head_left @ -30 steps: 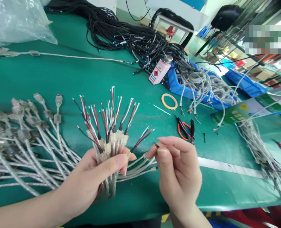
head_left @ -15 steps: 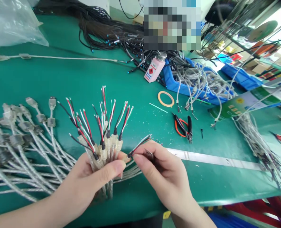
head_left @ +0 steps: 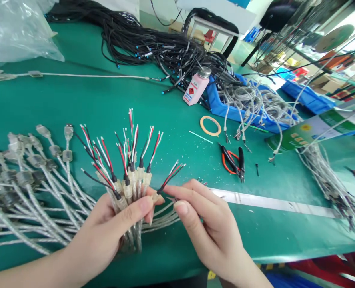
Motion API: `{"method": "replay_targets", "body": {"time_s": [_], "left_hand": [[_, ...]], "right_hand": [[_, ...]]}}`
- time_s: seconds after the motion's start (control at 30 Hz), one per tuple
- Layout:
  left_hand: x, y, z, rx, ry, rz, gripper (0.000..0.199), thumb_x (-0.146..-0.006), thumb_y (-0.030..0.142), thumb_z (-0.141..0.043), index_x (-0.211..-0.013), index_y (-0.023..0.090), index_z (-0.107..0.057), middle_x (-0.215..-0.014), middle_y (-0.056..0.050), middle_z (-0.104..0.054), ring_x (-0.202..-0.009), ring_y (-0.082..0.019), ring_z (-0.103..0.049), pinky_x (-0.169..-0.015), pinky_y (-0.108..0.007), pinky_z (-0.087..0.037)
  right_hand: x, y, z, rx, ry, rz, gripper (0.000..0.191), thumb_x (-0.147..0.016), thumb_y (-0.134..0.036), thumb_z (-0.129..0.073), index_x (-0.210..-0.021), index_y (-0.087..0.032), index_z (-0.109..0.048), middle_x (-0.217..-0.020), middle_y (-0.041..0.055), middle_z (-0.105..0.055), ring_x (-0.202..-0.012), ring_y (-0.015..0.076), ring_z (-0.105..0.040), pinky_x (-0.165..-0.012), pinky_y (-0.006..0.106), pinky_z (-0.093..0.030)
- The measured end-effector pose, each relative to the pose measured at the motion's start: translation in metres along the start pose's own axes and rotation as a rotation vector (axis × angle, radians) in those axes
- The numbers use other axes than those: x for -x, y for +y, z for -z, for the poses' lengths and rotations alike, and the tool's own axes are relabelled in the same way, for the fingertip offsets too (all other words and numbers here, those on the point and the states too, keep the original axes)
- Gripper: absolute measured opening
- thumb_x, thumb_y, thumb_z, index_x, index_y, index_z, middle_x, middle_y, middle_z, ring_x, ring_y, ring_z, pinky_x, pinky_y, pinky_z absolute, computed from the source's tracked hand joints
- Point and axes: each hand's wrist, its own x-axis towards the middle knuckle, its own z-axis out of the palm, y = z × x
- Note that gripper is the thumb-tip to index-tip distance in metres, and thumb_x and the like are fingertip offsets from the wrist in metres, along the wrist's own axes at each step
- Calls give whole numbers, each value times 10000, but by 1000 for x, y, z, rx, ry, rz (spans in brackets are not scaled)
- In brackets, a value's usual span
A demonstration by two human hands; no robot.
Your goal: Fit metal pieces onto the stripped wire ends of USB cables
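Over the green desk (head_left: 75,100), two bare hands work a bundle of stripped cable ends.

Low at the near edge, the left hand (head_left: 111,228) has its fingers (head_left: 135,208) wrapped tight around the cable bundle (head_left: 129,188), held upright so the red, black, white and green wire tips fan upward. Just to its right, the right hand (head_left: 207,224) has thumb and forefinger pinched together on a single cable end (head_left: 170,178) that sticks out of the bundle's right side, tilted up and to the right. Silvery cables with plugs (head_left: 30,176) trail off to the left across the desk. Farther back lie red-handled cutters (head_left: 233,160), a tape ring (head_left: 210,125), a pink bottle (head_left: 196,86) and a blue bin (head_left: 225,108) beside a heap of black cables (head_left: 153,44).
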Motion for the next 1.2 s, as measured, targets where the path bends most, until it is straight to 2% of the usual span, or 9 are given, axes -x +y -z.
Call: {"method": "replay_targets", "body": {"time_s": [0.07, 0.27, 0.47, 0.63, 0.87, 1.2], "left_hand": [[0, 0, 1, -11, -2, 5, 116, -850, 322, -711, -759, 272, -761, -664, 60, -643, -677, -112, -543, -714, -170, -456], [1, 0, 1, -17, -8, 27, 208, -833, 350, -725, -644, 263, -719, -687, 52, -654, -735, -114, -576, -718, -154, -468], [1, -1, 0, 0, 35, 82, 98, -784, 367, -771, -752, 275, -759, -672, 48, -682, -677, -123, -595, -661, -178, -496], [1, -3, 2, -15, 27, 80, 69, -785, 356, -772, -803, 290, -766, -674, 54, -690, -685, -122, -604, -675, -174, -503], [3, -5, 3, 11, 116, 132, 120, -726, 344, -821, -808, 274, -767, -723, 42, -729, -690, -140, -646, -667, -207, -546], [1, -4, 1, 14, 33, 62, 48, -814, 314, -750, -779, 280, -751, -671, 51, -701, -688, -121, -619, -680, -185, -514]], "right_hand": [[0, 1, -1, 70, 25, 24, 244, -965, -198, -529, -1175, -144, -641, -810, 29, -609, -689, 123, -550, -587, 264, -451], [-3, -2, -4, 180, 66, 92, 208, -956, -195, -541, -1115, -124, -656, -787, 41, -641, -668, 134, -555, -570, 282, -449], [-3, -3, -4, 204, 66, 105, 200, -962, -196, -534, -1108, -133, -655, -772, 29, -624, -652, 125, -538, -570, 274, -450], [-3, -2, -5, 230, 74, 122, 205, -948, -181, -555, -1119, -124, -652, -782, 32, -628, -669, 132, -540, -591, 289, -449], [-2, -1, -8, 345, 149, 210, 207, -929, -164, -581, -1109, -88, -648, -770, 52, -655, -665, 149, -553, -609, 329, -455], [-4, 0, -11, 416, 231, 243, 195, -909, -171, -618, -1091, -123, -669, -750, 54, -655, -648, 151, -545, -571, 309, -447]]}}
